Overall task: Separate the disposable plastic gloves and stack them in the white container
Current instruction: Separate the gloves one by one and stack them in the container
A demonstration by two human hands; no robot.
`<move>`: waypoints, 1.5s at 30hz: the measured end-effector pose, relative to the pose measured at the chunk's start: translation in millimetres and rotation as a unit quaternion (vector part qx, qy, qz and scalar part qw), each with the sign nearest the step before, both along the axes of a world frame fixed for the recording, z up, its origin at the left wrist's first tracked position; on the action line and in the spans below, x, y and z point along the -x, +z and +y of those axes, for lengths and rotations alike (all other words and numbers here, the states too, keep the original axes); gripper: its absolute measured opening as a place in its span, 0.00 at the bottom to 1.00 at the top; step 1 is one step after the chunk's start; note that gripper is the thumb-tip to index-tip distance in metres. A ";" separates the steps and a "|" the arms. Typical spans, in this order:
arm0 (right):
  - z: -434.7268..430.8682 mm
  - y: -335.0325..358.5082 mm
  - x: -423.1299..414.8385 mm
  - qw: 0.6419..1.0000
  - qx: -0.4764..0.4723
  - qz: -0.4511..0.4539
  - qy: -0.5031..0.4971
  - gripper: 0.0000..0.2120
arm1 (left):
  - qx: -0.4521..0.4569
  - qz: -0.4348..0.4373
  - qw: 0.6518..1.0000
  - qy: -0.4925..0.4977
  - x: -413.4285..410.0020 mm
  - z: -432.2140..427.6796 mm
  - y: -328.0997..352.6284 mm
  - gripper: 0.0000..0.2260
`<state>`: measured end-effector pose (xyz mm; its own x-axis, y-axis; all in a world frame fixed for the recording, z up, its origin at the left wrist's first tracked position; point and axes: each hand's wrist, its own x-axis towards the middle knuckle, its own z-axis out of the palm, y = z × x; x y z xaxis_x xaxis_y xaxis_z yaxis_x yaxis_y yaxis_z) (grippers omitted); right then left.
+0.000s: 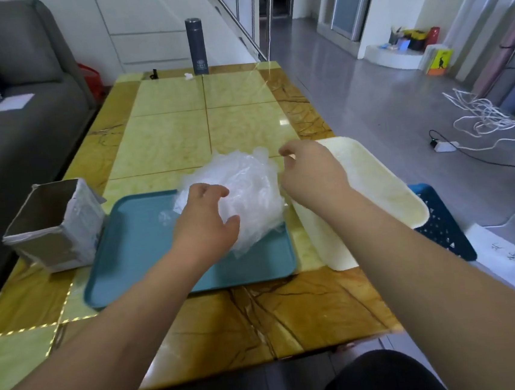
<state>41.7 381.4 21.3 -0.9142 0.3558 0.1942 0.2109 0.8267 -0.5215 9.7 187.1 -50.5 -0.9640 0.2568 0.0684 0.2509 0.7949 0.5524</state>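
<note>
gloves [246, 186]: clear crumpled pile on teal tray [136, 256], far-R corner, mid desk [181, 133] | L hand [203, 220]: fingers curled round pile's near side, gripping | R hand [311, 174]: fingers pinching pile's top edge | white container [378, 192]: on desk, just R of tray | cardboard box [55, 227]: L of tray

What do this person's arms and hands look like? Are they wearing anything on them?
Both arms are bare right up to the frame edge, with no sleeve in view. The left hand and right hand wear no gloves, and no watch, ring or bracelet shows. The fingernails are too blurred to describe.
</note>
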 end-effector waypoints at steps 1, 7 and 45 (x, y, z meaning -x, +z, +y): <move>-14.8 -4.5 -0.3 0.998 0.032 0.042 0.028 0.18 | 0.014 -0.008 1.000 -0.015 1.9 -2.7 -7.7 0.26; -66.4 -67.3 -2.9 0.970 0.239 0.016 0.024 0.21 | 0.032 -0.044 0.997 -0.055 10.9 -17.0 -32.3 0.26; -106.3 -55.3 -28.7 0.901 0.394 0.018 0.180 0.45 | -0.569 -0.257 0.778 -0.063 -25.0 -123.6 38.2 0.14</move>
